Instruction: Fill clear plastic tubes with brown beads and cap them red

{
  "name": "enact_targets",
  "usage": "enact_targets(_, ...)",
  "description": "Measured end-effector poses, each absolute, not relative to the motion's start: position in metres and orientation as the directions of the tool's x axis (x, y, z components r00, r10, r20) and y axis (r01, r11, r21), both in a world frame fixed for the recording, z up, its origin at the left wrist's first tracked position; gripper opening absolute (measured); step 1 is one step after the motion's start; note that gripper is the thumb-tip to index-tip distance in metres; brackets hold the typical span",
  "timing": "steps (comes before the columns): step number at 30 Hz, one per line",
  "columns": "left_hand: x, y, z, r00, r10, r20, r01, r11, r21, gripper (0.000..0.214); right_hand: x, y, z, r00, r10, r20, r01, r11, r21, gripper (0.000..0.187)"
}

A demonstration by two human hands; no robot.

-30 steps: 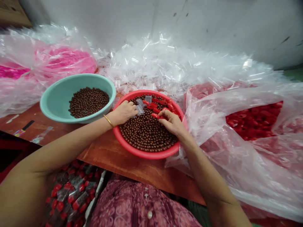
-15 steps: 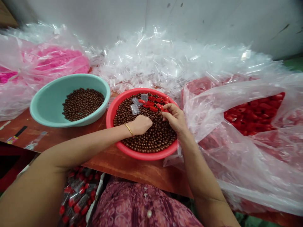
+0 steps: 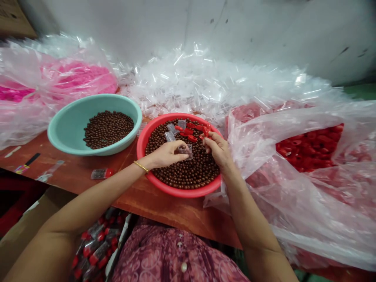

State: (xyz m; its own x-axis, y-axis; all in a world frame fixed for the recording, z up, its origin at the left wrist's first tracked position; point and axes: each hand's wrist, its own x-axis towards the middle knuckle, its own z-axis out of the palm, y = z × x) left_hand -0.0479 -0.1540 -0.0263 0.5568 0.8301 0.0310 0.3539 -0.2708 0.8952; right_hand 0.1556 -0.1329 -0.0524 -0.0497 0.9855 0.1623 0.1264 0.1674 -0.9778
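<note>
Over the red basin of brown balls, my left hand grips a small clear plastic container between thumb and fingers. A few brown balls show near its mouth end. My right hand, at the basin's right side, pinches a red cap with its fingertips. On the balls just behind lie several loose red caps and some empty clear containers.
A teal basin with brown balls stands left. One red-capped container lies on the table. Clear containers are heaped behind. Right is a plastic bag of red caps; below, a box of filled containers.
My left hand has risen out of the balls, now showing the clear container. A red-capped container is now visible on the table beside my left forearm. The right hand keeps its pinch.
</note>
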Motion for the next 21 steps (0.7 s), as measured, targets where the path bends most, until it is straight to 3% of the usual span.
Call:
enact_targets(6, -0.056, -0.161, -0.022, 0.482, 0.876, 0.035, 0.519, -0.317, 0.794, 0.020, 0.154, -0.136, -0.054, -0.128, 0.978, 0.165, 0.201, 0.189, -0.961, 0.015)
enact_targets(8, -0.059, -0.161, -0.020, 0.501, 0.865, 0.001, 0.663, -0.385, 0.642, 0.019, 0.153, -0.135, -0.054, -0.132, 0.976, 0.176, 0.226, 0.203, -0.953, 0.014)
enact_targets(10, -0.059, -0.161, -0.020, 0.519, 0.854, -0.049, 0.793, -0.459, 0.399, 0.018, 0.153, -0.133, -0.055, -0.124, 0.976, 0.181, 0.240, 0.207, -0.948, 0.014)
enact_targets(12, -0.053, -0.161, -0.022, 0.547, 0.831, -0.098, 0.832, -0.527, 0.172, 0.020, 0.153, -0.132, -0.056, -0.109, 0.977, 0.182, 0.246, 0.204, -0.947, 0.015)
enact_targets(14, -0.041, -0.159, -0.025, 0.591, 0.794, -0.142, 0.806, -0.588, 0.073, 0.025, 0.153, -0.131, -0.057, -0.094, 0.979, 0.178, 0.252, 0.197, -0.947, 0.016)
enact_targets(18, -0.021, -0.151, -0.035, 0.654, 0.739, -0.163, 0.756, -0.645, 0.111, 0.026, 0.155, -0.131, -0.057, -0.069, 0.981, 0.183, 0.260, 0.195, -0.946, 0.016)
enact_targets(20, -0.021, -0.143, -0.038, 0.648, 0.748, -0.140, 0.756, -0.611, 0.236, 0.022, 0.155, -0.132, -0.057, -0.059, 0.981, 0.184, 0.254, 0.193, -0.948, 0.016)
enact_targets(21, -0.023, -0.138, -0.040, 0.645, 0.755, -0.121, 0.736, -0.571, 0.363, 0.022, 0.155, -0.132, -0.056, -0.058, 0.982, 0.182, 0.248, 0.191, -0.950, 0.016)
